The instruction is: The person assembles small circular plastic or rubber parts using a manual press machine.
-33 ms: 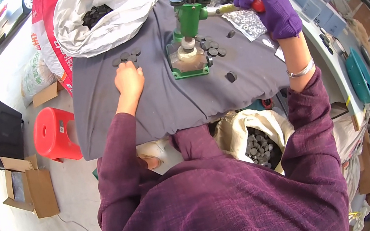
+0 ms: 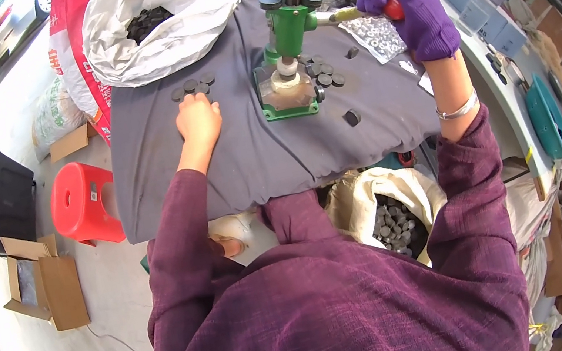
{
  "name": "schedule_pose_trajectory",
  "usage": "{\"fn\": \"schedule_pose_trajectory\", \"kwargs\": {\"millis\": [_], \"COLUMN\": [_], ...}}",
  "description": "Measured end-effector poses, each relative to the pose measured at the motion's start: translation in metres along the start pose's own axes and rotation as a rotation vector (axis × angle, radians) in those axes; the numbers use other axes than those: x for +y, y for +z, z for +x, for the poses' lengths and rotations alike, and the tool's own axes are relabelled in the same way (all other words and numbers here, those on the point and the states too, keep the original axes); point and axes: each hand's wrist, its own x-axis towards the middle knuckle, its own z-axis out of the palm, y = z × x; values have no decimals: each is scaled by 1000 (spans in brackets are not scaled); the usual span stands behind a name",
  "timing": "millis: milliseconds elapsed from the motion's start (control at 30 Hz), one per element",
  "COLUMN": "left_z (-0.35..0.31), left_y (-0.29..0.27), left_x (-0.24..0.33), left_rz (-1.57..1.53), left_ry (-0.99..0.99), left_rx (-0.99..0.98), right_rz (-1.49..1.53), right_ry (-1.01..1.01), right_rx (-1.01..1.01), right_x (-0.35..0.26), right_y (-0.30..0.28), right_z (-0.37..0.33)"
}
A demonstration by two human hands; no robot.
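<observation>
On the grey cloth-covered table (image 2: pixel 233 161), my bare left hand (image 2: pixel 200 123) rests with its fingers curled at a small group of black discs (image 2: pixel 191 86). Whether a disc is under the fingertips is hidden. My right hand (image 2: pixel 412 2), in a purple glove, is closed on the red knob (image 2: pixel 393 7) of a press lever, the index finger stretched out to the left. That lever (image 2: pixel 341 15) runs to a green hand press (image 2: pixel 290 35), whose ram comes down on a pale round piece over the base. More black discs (image 2: pixel 324 70) lie right of the press, and a single disc (image 2: pixel 352 118) nearer me.
An open white sack (image 2: pixel 208 15) holding black pieces stands at the table's far left. A clear bag of small white rings (image 2: pixel 377 37) lies under my right wrist. Below the table edge is a cream sack (image 2: pixel 347 201) of grey pieces. A red stool (image 2: pixel 78 200) stands left.
</observation>
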Motion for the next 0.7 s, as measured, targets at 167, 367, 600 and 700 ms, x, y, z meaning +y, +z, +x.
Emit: {"fn": "schedule_pose_trajectory", "kwargs": {"millis": [167,367,600,700], "left_z": [-4,-4,2,2], "left_y": [1,1,5,1], "left_x": [12,13,34,69], "left_rz": [-1,-90,-286,-585], "left_ry": [107,78,38,123], "left_rx": [-74,-58,-11,70], "right_rz": [79,75,0,747], "right_ry": [22,16,-30,-380], "right_rx": [-22,-35,-30,-731], "right_x": [3,1,2,31], "right_y": [-10,-7,-5,-13], "right_z": [-2,0,0,33]}}
